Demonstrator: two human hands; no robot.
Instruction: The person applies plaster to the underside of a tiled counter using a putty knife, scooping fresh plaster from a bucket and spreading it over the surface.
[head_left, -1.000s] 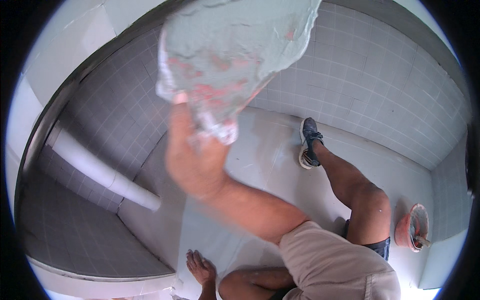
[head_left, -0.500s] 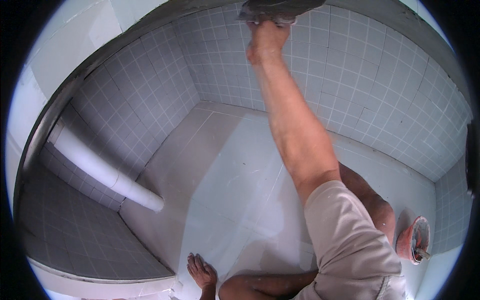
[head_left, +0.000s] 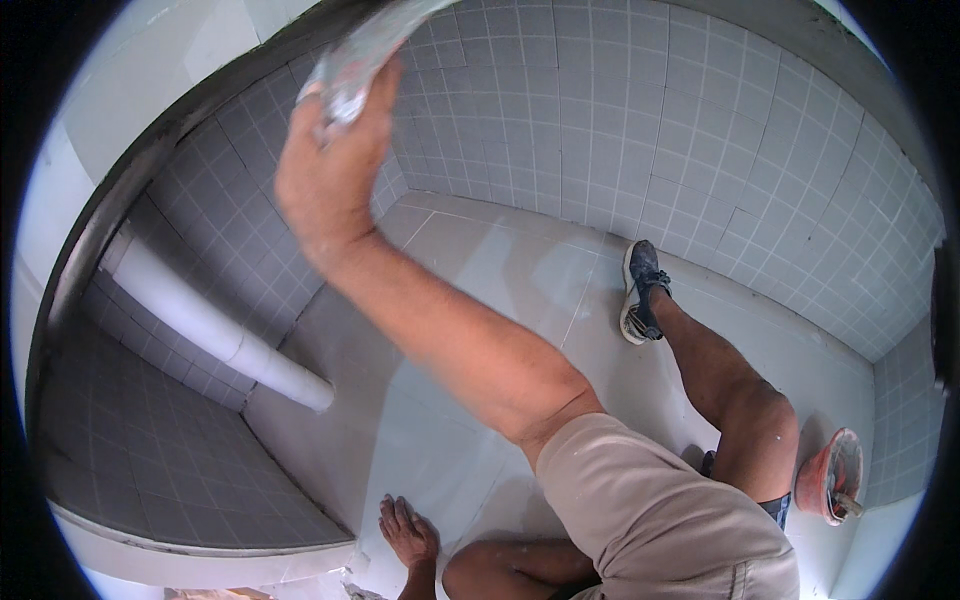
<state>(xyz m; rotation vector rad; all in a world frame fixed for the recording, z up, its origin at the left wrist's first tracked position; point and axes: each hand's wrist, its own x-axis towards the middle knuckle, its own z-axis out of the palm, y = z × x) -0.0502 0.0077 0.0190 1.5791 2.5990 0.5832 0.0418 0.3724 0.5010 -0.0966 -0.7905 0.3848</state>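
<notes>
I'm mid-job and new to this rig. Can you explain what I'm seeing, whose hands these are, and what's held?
There is no machine here, just a person's two bare hands. A wide camera on the person's head looks down, so straight edges bend. The raised right hand has its grip on a flat, smeared thing, blurred and partly out of view. The left hand rests open on the floor. A red bucket stands on the floor at right; a white pipe is at left.

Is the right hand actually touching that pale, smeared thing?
Touching: the head view shows the right hand gripping the pale, smeared thing by its lower end.
</notes>
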